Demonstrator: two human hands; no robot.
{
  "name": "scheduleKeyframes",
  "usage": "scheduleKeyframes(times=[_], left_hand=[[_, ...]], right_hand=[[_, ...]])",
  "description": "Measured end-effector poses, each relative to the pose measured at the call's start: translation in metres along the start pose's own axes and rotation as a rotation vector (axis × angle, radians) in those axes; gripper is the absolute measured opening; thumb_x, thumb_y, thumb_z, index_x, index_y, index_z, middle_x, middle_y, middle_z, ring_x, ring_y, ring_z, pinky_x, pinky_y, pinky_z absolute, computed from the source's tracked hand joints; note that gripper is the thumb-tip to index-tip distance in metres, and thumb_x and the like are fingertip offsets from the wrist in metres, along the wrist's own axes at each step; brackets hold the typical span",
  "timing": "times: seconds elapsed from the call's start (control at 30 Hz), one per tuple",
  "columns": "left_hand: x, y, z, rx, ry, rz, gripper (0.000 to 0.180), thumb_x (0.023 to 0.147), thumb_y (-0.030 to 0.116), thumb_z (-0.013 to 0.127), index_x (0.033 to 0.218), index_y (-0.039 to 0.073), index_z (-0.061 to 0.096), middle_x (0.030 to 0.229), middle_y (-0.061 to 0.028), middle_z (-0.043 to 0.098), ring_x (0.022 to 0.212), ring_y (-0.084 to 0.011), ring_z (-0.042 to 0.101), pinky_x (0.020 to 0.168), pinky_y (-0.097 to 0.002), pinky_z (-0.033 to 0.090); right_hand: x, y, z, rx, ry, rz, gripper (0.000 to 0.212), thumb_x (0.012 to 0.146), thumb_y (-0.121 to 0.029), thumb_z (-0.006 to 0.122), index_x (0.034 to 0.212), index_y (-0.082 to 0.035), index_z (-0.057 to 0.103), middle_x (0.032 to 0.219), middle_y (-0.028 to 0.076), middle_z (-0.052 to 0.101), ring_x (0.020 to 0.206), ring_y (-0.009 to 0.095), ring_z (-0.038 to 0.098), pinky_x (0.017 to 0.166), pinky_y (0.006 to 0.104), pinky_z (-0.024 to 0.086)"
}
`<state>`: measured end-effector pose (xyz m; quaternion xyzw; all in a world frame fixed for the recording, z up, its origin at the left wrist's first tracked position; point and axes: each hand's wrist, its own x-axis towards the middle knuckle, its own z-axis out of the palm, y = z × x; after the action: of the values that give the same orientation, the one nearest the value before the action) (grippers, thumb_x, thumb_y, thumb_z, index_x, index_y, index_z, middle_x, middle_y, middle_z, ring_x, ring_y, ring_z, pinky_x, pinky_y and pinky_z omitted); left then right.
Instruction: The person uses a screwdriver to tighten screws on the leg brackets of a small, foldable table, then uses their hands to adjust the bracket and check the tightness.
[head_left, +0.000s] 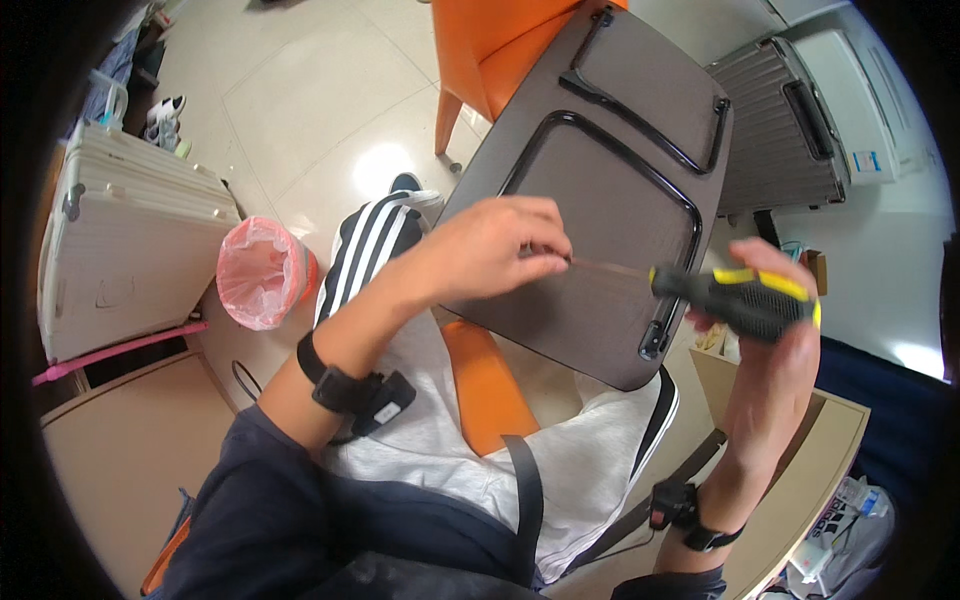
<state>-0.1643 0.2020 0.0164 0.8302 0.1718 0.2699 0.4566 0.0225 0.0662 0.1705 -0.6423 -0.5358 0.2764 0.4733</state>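
Observation:
My right hand (790, 290) grips a screwdriver (735, 297) by its thick black and yellow handle. The shaft points left, its tip meeting the fingertips of my left hand (500, 245). Those fingers are pinched together around something too small or hidden to make out. Beneath both hands lies a dark folding table (610, 225), underside up, its near end by my knees. Black tubular legs (620, 150) lie folded against the board. A small black bracket (654, 338) sits at its near right corner.
An orange chair (490, 50) stands beyond the table. To my left are a pink-lined waste bin (262, 275) and a white storage box (130, 220). A grey ribbed suitcase (770, 130) stands at the far right, with a light wooden cabinet (800, 480) nearer on the right.

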Motion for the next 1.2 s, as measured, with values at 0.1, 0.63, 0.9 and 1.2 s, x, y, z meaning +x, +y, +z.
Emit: scheduleKeyframes(times=[0.1,0.63,0.9,1.2], left_hand=[[-0.004,-0.028,-0.02,0.04,0.043,-0.054,0.014,0.086,0.012,0.069,0.095,0.001,0.07,0.088,-0.0093,0.066,0.077,-0.0217,0.064,0.07,-0.0308,0.051],[-0.029,-0.091,-0.033,0.033,-0.047,-0.379,0.021,0.088,0.015,0.066,0.101,0.0,0.07,0.091,-0.0128,0.069,0.082,-0.0248,0.065,0.076,-0.0336,0.051],[-0.03,-0.094,-0.03,0.081,-0.074,-0.413,0.022,0.092,0.016,0.061,0.106,-0.001,0.068,0.096,-0.0155,0.069,0.088,-0.0287,0.066,0.079,-0.036,0.051],[-0.032,-0.1,-0.027,0.099,-0.076,-0.425,0.021,0.092,0.011,0.057,0.107,0.0,0.068,0.099,-0.0154,0.069,0.092,-0.0278,0.066,0.081,-0.0359,0.051]], right_hand=[[0.042,-0.007,0.032,-0.037,-0.092,0.031,0.042,0.094,-0.043,0.062,0.114,-0.006,0.064,0.095,0.006,0.065,0.076,0.011,0.063,0.065,0.0208,0.049],[0.104,0.025,0.123,-0.255,-0.282,-0.045,0.039,0.091,-0.04,0.068,0.098,-0.002,0.065,0.069,0.002,0.059,0.064,0.009,0.055,0.06,0.0226,0.043],[0.109,0.03,0.128,-0.363,-0.293,-0.092,0.043,0.091,-0.044,0.065,0.091,-0.001,0.066,0.066,0.003,0.058,0.059,0.01,0.052,0.056,0.0249,0.041],[0.106,0.027,0.127,-0.453,-0.323,-0.075,0.042,0.089,-0.041,0.068,0.099,-0.001,0.067,0.072,0.008,0.063,0.063,0.014,0.058,0.061,0.0271,0.047]])
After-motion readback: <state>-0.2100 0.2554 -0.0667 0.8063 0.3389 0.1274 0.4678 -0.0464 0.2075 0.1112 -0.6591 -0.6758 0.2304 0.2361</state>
